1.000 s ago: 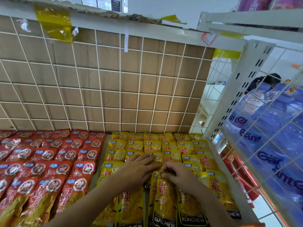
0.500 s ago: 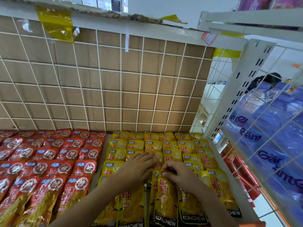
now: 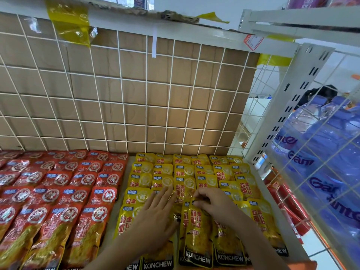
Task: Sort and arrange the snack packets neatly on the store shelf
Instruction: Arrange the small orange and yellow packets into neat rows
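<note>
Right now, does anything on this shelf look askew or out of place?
One yellow packet, pinched at its top by the right hand, lies over its neighbours rather than in line. Crumpled yellow tape hangs loose from the rail above. The red packets look orderly.

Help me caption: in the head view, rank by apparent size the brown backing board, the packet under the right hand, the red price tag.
1. brown backing board
2. yellow packet
3. red price tag
Packet is nearest the camera, so enlarged.
</note>
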Action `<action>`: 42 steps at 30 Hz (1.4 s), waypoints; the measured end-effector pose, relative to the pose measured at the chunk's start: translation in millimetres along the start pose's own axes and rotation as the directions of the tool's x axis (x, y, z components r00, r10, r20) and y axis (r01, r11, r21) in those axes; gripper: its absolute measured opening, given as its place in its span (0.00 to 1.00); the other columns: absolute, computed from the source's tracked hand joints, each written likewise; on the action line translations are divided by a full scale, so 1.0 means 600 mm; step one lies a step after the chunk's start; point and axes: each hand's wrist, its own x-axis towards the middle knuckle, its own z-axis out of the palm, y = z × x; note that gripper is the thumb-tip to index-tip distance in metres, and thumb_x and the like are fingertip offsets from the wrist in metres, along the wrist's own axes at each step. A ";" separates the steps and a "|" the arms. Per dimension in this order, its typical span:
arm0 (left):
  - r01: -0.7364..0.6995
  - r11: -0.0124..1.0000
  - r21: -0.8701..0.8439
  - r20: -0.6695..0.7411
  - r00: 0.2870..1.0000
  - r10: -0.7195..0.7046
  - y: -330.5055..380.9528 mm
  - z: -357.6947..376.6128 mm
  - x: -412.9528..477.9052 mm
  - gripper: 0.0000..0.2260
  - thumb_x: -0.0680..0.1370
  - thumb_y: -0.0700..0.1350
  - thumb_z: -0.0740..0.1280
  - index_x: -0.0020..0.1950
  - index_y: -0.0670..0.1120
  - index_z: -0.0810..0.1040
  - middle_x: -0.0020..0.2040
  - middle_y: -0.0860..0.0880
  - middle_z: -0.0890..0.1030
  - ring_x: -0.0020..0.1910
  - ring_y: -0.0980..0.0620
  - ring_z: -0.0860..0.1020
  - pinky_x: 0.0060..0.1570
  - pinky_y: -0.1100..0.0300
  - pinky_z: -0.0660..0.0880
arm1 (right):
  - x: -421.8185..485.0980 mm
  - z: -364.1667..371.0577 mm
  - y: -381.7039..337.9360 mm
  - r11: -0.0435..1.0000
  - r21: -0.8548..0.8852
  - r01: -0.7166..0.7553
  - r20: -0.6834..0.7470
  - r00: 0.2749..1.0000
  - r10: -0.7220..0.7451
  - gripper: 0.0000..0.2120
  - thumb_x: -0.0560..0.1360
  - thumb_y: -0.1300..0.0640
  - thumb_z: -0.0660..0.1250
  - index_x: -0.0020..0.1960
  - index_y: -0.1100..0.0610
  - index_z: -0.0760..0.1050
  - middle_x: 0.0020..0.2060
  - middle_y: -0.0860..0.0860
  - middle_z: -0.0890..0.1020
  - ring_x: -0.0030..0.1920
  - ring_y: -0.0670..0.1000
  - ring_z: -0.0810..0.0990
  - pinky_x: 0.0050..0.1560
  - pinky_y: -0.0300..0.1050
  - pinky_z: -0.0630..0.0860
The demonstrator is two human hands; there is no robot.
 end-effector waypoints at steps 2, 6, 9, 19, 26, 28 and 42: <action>-0.031 0.999 -0.012 -0.001 1.000 0.031 -0.001 0.002 0.000 0.31 0.71 0.62 0.55 0.69 0.45 0.66 0.67 0.47 0.74 0.65 0.49 0.73 0.63 0.52 0.57 | 0.001 0.000 0.000 1.000 0.002 -0.019 -0.004 1.000 0.019 0.03 0.76 0.54 0.66 0.49 0.50 0.76 0.39 0.37 0.74 0.42 0.38 0.74 0.41 0.31 0.69; -0.061 0.998 -0.012 0.000 0.998 0.061 -0.003 0.000 0.000 0.32 0.70 0.62 0.56 0.69 0.45 0.68 0.67 0.47 0.74 0.66 0.49 0.72 0.61 0.52 0.60 | 0.006 -0.001 -0.001 0.997 0.054 -0.056 0.016 0.998 0.055 0.03 0.75 0.54 0.66 0.49 0.49 0.76 0.41 0.40 0.77 0.42 0.41 0.77 0.42 0.32 0.72; -0.089 0.996 0.006 -0.005 0.996 0.089 -0.005 0.004 0.001 0.31 0.71 0.61 0.56 0.68 0.45 0.70 0.67 0.48 0.74 0.66 0.50 0.71 0.61 0.52 0.60 | 0.008 -0.002 -0.003 0.997 0.048 -0.059 0.014 0.998 0.059 0.03 0.75 0.54 0.67 0.48 0.48 0.75 0.43 0.43 0.77 0.45 0.43 0.77 0.44 0.32 0.71; -0.138 0.942 -0.307 -0.230 0.971 0.067 0.017 -0.041 0.035 0.19 0.81 0.52 0.55 0.72 0.54 0.64 0.68 0.57 0.69 0.69 0.58 0.64 0.68 0.63 0.52 | 0.004 -0.002 0.002 0.993 0.115 0.035 -0.081 0.996 -0.026 0.03 0.74 0.58 0.68 0.46 0.52 0.77 0.42 0.39 0.76 0.46 0.37 0.74 0.45 0.30 0.68; -0.140 0.904 -0.404 -0.099 0.989 0.109 0.017 -0.058 0.085 0.12 0.78 0.45 0.63 0.62 0.50 0.76 0.56 0.51 0.80 0.54 0.54 0.75 0.56 0.59 0.68 | -0.002 -0.008 0.004 0.974 0.223 0.041 -0.130 0.991 -0.012 0.13 0.74 0.63 0.67 0.40 0.45 0.75 0.39 0.41 0.78 0.42 0.35 0.76 0.42 0.28 0.70; -0.114 0.888 -0.445 -0.108 0.991 0.074 0.011 -0.058 0.093 0.11 0.78 0.46 0.65 0.59 0.49 0.77 0.54 0.51 0.80 0.52 0.55 0.76 0.49 0.64 0.70 | -0.004 -0.009 0.007 0.974 0.222 0.043 -0.149 0.989 -0.010 0.13 0.74 0.62 0.67 0.40 0.44 0.75 0.38 0.41 0.79 0.42 0.36 0.76 0.42 0.28 0.70; 0.028 0.849 -0.528 -0.172 0.975 -0.140 -0.015 -0.051 0.130 0.03 0.74 0.46 0.69 0.47 0.49 0.80 0.41 0.57 0.77 0.45 0.57 0.76 0.50 0.61 0.73 | 0.002 -0.010 0.014 0.997 0.077 0.005 -0.135 0.991 0.005 0.05 0.74 0.56 0.68 0.48 0.53 0.80 0.42 0.39 0.79 0.45 0.36 0.75 0.45 0.27 0.69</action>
